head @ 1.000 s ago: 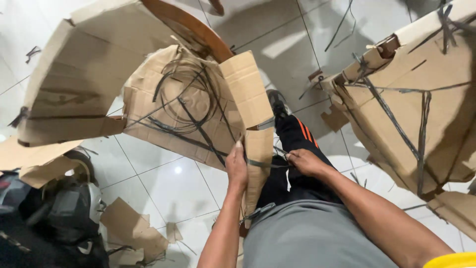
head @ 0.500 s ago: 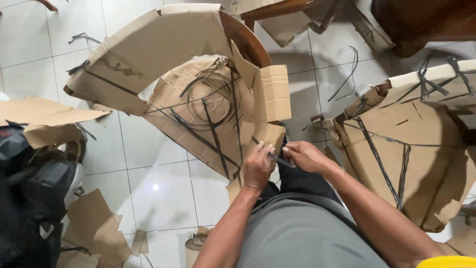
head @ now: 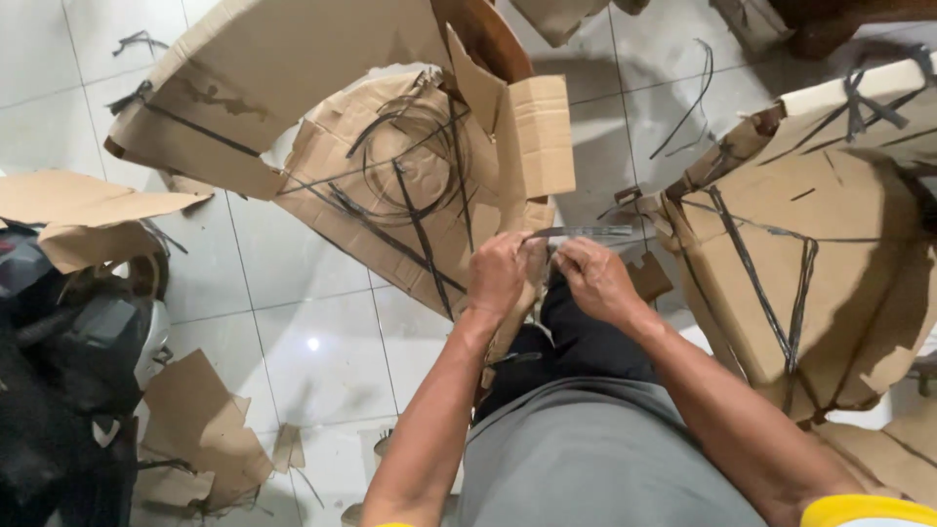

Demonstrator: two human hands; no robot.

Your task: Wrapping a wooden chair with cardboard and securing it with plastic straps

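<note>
Strap [head: 586,231]: dark, long axis lying level, extended rightward from the hands.
Left hand [head: 500,275]: fingers clenched on strap and cardboard [head: 410,185].
Right hand [head: 597,278]: fingers pinched on strap; nearer its free end.

A brown cardboard wrapping [head: 410,185], torn open and crossed by black plastic straps [head: 415,210], is seen at the centre, just ahead of the hands; a rectangular flap [head: 542,137] is folded out at its right edge; a larger curved cardboard sheet [head: 283,78], plain brown with one dark strap, is laid over its upper left; a second strapped cardboard package [head: 810,263], bulky and brown, is placed at the right; loose torn cardboard pieces [head: 200,429] are scattered on the white tiled floor at lower left, and another piece [head: 83,200] is seen at the left edge; no labels, signs or screens are seen.
</note>
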